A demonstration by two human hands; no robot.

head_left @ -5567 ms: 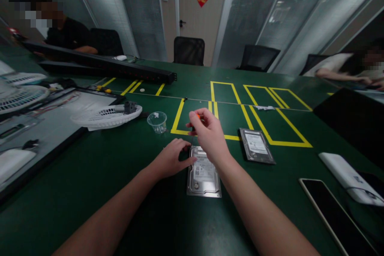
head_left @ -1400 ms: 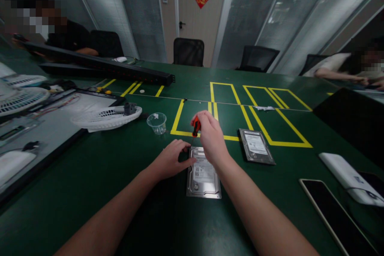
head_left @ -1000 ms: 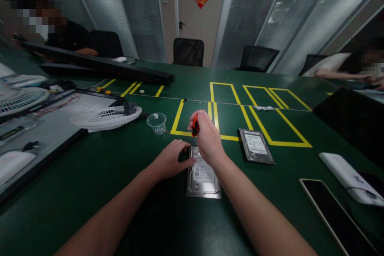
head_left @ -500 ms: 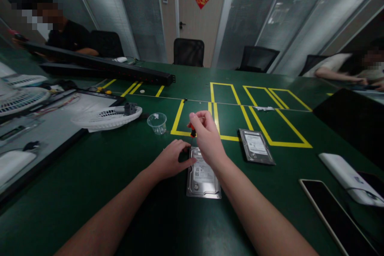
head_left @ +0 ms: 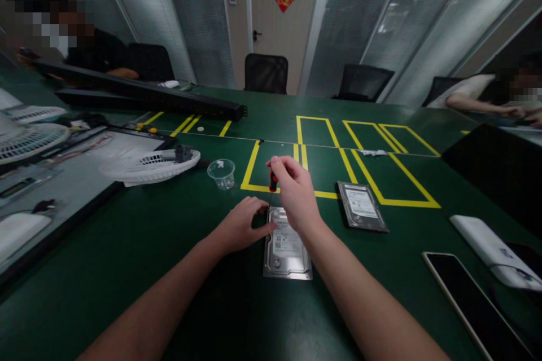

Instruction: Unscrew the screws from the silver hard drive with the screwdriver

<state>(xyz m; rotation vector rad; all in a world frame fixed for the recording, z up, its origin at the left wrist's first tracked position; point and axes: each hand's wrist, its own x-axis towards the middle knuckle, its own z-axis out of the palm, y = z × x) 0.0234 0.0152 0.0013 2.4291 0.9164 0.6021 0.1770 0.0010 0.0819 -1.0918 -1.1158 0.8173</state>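
Note:
A silver hard drive [head_left: 291,254] with a white label lies flat on the green table. My left hand [head_left: 243,225] grips its left side, thumb on the label and fingers by the far left corner. Closed around a small red and black screwdriver [head_left: 273,181] is my right hand [head_left: 296,192], held above the drive. The screwdriver stands nearly upright, its thin shaft pointing down at that same corner. Whether the tip sits in a screw is too small to tell. Part of the drive is hidden behind my right hand and wrist.
A second hard drive [head_left: 362,207] lies to the right, a clear plastic cup [head_left: 222,175] to the left. Phone [head_left: 474,304] and white power bank [head_left: 495,251] are at right. Fan parts [head_left: 152,166] rest at left. Two people sit across the table [head_left: 190,304].
My right hand has shifted slightly on the screwdriver, and more of its handle shows now. The left hand and the hard drive stay in place.

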